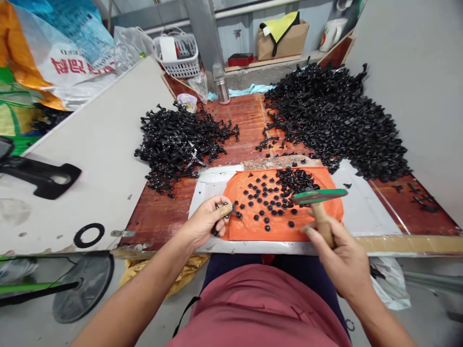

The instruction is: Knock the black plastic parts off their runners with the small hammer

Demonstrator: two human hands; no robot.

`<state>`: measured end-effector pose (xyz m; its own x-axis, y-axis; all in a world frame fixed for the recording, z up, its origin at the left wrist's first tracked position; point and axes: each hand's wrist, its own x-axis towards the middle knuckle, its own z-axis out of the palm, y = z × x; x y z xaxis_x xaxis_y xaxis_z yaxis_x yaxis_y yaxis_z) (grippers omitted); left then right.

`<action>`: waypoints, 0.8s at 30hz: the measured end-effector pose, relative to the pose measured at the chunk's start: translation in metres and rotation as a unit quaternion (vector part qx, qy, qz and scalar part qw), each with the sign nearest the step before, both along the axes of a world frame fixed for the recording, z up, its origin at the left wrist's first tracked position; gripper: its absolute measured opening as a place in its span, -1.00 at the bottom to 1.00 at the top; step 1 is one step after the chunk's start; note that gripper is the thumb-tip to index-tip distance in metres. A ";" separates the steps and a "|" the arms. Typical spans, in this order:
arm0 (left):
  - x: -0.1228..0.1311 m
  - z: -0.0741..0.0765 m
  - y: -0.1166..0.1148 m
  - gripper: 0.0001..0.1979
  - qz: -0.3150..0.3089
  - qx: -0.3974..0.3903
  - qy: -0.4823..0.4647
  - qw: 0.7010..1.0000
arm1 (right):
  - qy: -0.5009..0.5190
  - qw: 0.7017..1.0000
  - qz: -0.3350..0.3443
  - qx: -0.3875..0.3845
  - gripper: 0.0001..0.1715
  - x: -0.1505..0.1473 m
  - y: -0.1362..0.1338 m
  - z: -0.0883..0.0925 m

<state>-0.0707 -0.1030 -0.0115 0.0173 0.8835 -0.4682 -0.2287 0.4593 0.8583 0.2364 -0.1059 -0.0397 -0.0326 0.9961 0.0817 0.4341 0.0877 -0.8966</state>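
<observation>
My left hand (210,219) grips a small black plastic sprue piece (224,212) at the left edge of an orange mat (325,180). One finger wears a tan wrap. My right hand (342,258) is shut on the wooden handle of a green-bladed knife (318,196), whose blade lies level over the mat. Several small round black plastic caps (265,200) are scattered across the mat, with a denser heap (294,179) at its far side.
The mat lies on a white board (358,212) over a red-brown wooden table (159,212). Black sprue piles sit far left (177,142) and far right (336,118). A steel bottle (222,89), a white basket (179,55) and a cardboard box (282,38) stand behind. White panels flank both sides.
</observation>
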 end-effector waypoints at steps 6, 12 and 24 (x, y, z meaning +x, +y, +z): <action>0.004 -0.008 0.008 -0.52 -0.024 -0.017 -0.023 0.999 | 0.046 0.991 -0.098 -0.084 -0.60 0.023 0.010 -0.014; 0.002 -0.015 0.008 -0.53 -0.029 -0.020 -0.021 0.999 | 0.074 0.988 -0.098 -0.095 -0.59 0.019 0.012 -0.012; 0.003 -0.018 0.011 -0.52 -0.029 -0.009 -0.009 0.999 | 0.051 0.990 -0.091 -0.098 -0.56 0.022 0.010 -0.014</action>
